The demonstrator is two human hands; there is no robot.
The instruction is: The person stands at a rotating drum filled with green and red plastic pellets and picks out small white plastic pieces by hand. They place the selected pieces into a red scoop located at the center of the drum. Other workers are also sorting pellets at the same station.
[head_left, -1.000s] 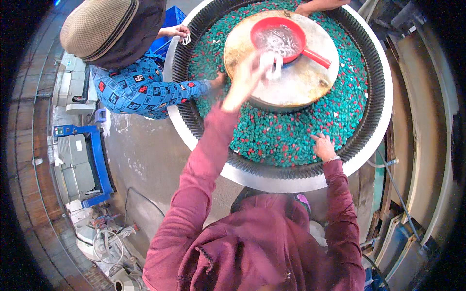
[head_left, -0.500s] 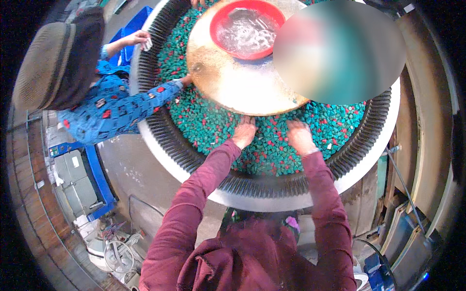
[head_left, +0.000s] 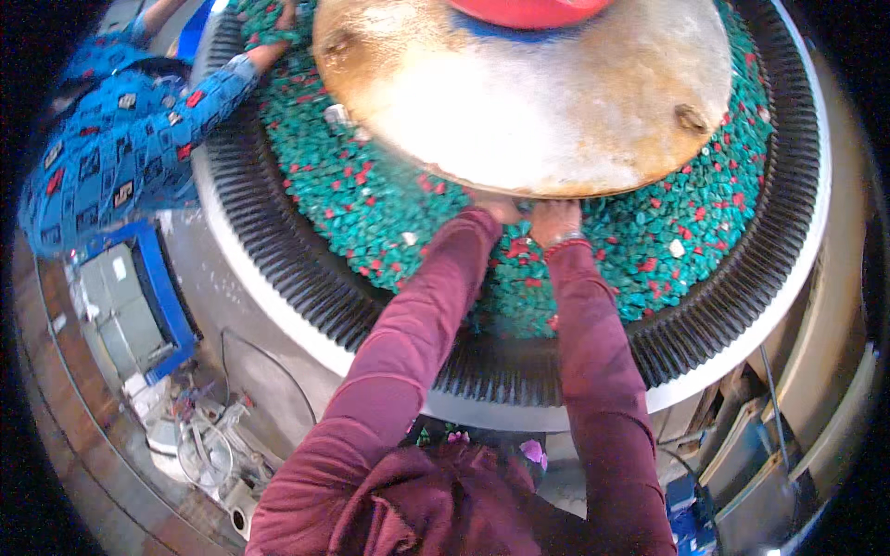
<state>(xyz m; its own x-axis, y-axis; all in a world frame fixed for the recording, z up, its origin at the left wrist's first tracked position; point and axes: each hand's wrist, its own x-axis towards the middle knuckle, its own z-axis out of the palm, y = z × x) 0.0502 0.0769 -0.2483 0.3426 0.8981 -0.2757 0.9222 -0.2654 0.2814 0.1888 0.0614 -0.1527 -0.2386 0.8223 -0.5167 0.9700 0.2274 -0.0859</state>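
Note:
Both arms in maroon sleeves stretch forward over a large round tub (head_left: 297, 269) with a ribbed black inner wall. Small green pieces mixed with red ones (head_left: 371, 218) fill it. My left hand (head_left: 501, 207) and my right hand (head_left: 556, 222) are close together among the pieces, at the near edge of a broad, stained round lid or disc (head_left: 519, 111). That edge and the pieces hide my fingers, so what they hold, if anything, does not show. A red band circles my right wrist. On the disc stands a red basin (head_left: 533, 9), cut off by the top of the picture.
At the left, a person in a blue patterned sleeve (head_left: 222, 97) has a hand (head_left: 269, 51) over the pieces. A few white bits (head_left: 677, 248) lie among the green. Grey boxes in a blue frame (head_left: 171, 306) stand on the left; boards (head_left: 742, 445) lean at the right.
My hands have come closer together and reached in to the disc's edge. The view has shifted, so disc and tub look larger and the basin sits higher. The other person's hands have moved over the pieces.

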